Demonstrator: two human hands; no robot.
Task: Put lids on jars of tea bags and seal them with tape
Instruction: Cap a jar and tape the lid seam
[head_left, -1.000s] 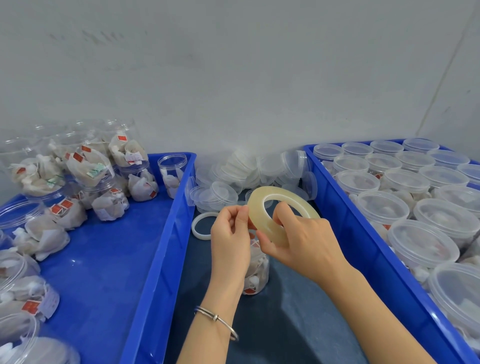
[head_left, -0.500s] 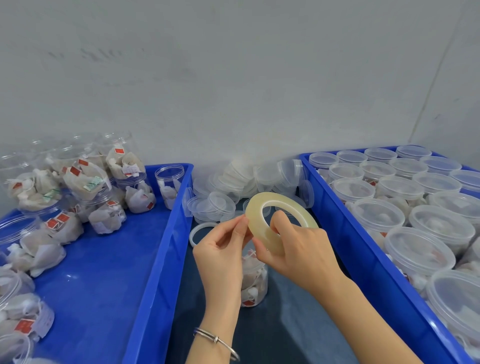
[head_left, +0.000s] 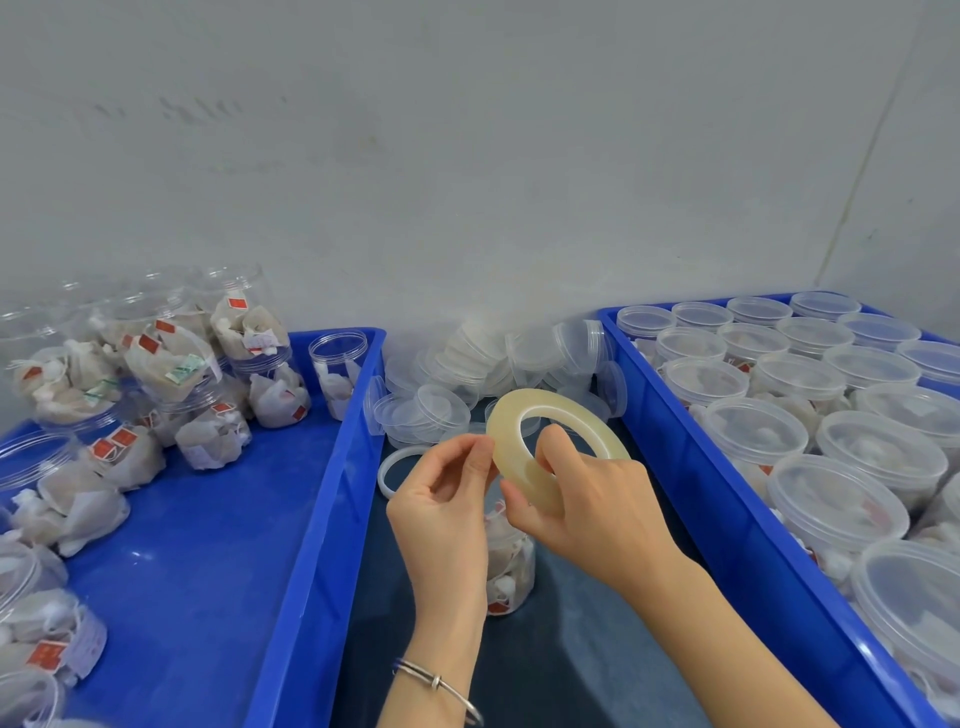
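Holding the scene together at centre, a roll of clear tape (head_left: 553, 452) is gripped by the right hand (head_left: 597, 512), thumb on its lower edge and a finger curled through the hole, so that the roll is kept tilted above the dark table (head_left: 571, 649). Its left rim is pinched by the left hand (head_left: 441, 512) between thumb and forefinger, the other fingers loosely bent. A jar of tea bags (head_left: 509, 561) is seen standing beneath the hands, partly hidden by them. Loose clear lids (head_left: 467, 374) are heaped behind. Uncapped jars (head_left: 208, 374) are kept in the left blue tray (head_left: 311, 519), lidded jars (head_left: 831, 447) in the right blue tray (head_left: 727, 519).
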